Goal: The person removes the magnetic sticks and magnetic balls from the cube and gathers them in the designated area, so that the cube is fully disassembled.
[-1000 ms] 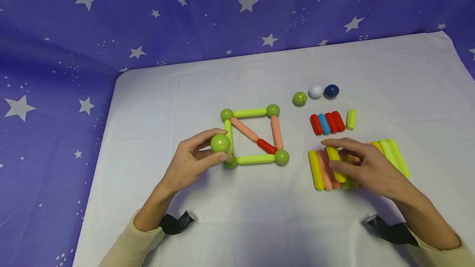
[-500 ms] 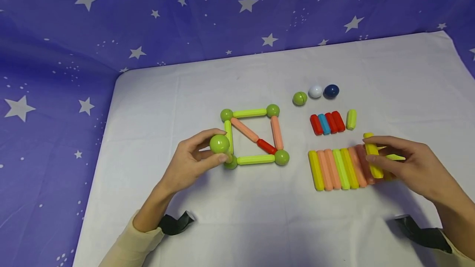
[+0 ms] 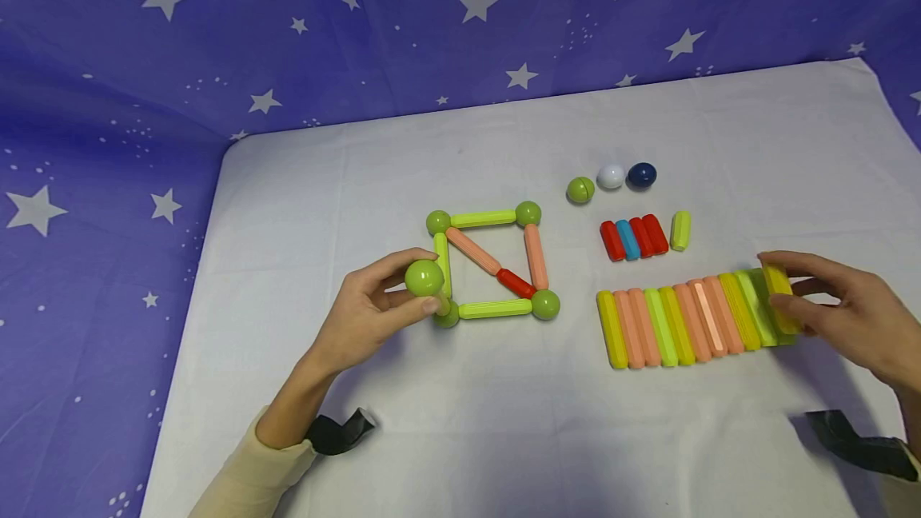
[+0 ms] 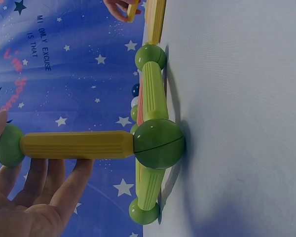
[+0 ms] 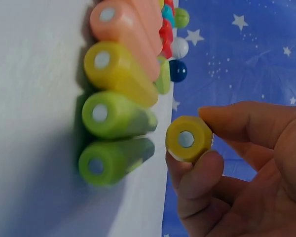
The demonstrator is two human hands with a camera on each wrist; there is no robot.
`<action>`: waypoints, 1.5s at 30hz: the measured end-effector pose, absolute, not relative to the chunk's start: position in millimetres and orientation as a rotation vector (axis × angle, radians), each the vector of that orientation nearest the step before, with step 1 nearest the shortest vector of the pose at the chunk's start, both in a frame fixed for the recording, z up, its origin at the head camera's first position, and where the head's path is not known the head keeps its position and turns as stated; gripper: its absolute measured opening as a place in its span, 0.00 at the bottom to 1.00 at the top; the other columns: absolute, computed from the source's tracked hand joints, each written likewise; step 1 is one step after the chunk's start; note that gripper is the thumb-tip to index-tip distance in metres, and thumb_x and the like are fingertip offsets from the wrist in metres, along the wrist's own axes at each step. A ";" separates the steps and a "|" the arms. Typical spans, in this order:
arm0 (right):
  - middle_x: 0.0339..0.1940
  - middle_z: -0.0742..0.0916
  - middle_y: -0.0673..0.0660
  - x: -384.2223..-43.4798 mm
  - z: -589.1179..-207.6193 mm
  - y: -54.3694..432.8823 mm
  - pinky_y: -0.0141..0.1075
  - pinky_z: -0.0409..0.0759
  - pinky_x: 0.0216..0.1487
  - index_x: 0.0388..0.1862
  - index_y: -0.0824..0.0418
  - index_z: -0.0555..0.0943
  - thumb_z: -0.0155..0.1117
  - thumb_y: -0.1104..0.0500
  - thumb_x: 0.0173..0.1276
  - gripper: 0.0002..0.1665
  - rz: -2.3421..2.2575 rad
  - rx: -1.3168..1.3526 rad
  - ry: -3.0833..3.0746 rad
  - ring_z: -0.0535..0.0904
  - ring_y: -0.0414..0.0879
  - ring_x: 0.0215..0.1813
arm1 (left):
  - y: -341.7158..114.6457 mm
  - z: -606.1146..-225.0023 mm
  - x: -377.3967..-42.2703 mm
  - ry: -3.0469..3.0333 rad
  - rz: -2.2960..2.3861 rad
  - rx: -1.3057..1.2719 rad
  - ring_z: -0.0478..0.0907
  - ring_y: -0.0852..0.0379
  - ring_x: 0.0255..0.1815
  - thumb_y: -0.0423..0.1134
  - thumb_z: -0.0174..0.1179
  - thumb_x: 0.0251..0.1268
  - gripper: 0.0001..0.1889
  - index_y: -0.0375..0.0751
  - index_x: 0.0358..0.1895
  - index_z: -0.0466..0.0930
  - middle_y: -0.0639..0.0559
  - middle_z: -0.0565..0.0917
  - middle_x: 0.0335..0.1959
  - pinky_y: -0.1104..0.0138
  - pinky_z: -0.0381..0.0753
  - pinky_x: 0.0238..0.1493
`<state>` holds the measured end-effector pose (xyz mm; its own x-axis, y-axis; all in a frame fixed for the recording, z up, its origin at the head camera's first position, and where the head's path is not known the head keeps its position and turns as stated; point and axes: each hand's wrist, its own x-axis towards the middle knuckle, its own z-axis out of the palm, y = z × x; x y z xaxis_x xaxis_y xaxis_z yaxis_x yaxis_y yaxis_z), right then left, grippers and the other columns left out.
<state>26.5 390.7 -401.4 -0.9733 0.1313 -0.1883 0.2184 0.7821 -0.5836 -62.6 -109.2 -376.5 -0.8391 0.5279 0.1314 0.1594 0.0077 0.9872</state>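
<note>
Thumb and fingers of my left hand (image 3: 370,310) hold a green ball (image 3: 424,277) at the top of an upright yellow magnetic rod (image 4: 79,145). That rod's lower end meets a green corner ball (image 4: 159,143) of a flat four-sided frame. The frame has lime rods (image 3: 496,309), a pink rod (image 3: 536,257) and green corner balls, crossed by a pink-and-red diagonal (image 3: 473,251). My right hand (image 3: 849,306) pinches a yellow magnetic rod (image 5: 189,138) above the right end of a row of rods (image 3: 678,324); the right wrist view shows its round metal end.
Behind the row lie short red and blue rods (image 3: 627,240) and one short lime rod (image 3: 680,231). Farther back sit a green ball (image 3: 580,190), a white ball (image 3: 612,176) and a dark blue ball (image 3: 642,175). A starry purple cloth (image 3: 374,30) stands behind the white table.
My right hand has carried the yellow rod rightward along the row to its far right end, uncovering the rods beneath. The left hand stays at the upright rod's ball, nearly still.
</note>
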 end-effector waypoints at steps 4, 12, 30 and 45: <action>0.59 0.69 0.80 27.0 -403.9 398.0 0.30 0.78 0.20 0.71 0.71 0.65 0.58 0.71 0.70 0.31 -0.949 0.294 2.862 0.69 0.76 0.49 | -109.2 -376.6 -62.8 1.997 1.914 0.707 0.79 0.49 0.49 0.24 0.66 0.60 0.23 0.30 0.60 0.75 0.40 0.79 0.49 0.57 0.83 0.51; 0.55 0.69 0.81 26.9 -409.2 410.2 0.34 0.77 0.20 0.69 0.74 0.64 0.58 0.71 0.69 0.30 -0.806 0.282 2.796 0.71 0.76 0.45 | -109.7 -376.1 -63.1 1.999 1.902 0.709 0.78 0.49 0.49 0.24 0.67 0.59 0.24 0.30 0.60 0.76 0.40 0.79 0.49 0.58 0.83 0.51; 0.49 0.73 0.81 28.7 -416.0 415.8 0.34 0.76 0.19 0.71 0.74 0.61 0.55 0.69 0.72 0.31 -0.740 0.195 2.813 0.76 0.74 0.41 | -112.1 -379.7 -64.5 1.962 1.909 0.763 0.77 0.47 0.54 0.17 0.65 0.56 0.25 0.26 0.59 0.75 0.40 0.79 0.52 0.56 0.82 0.52; 0.45 0.79 0.74 24.4 -393.3 387.7 0.30 0.70 0.24 0.63 0.72 0.73 0.63 0.63 0.70 0.25 -0.709 0.190 2.987 0.78 0.56 0.41 | -111.9 -382.3 -66.8 1.932 1.939 0.729 0.82 0.48 0.50 0.13 0.63 0.53 0.33 0.25 0.64 0.65 0.34 0.80 0.50 0.56 0.83 0.50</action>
<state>24.4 387.7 -393.3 -0.9902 0.1049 -0.0926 0.1354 0.8861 -0.4433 -66.8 -111.9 -382.3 -0.8231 0.5513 0.1366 0.1347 -0.0442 0.9899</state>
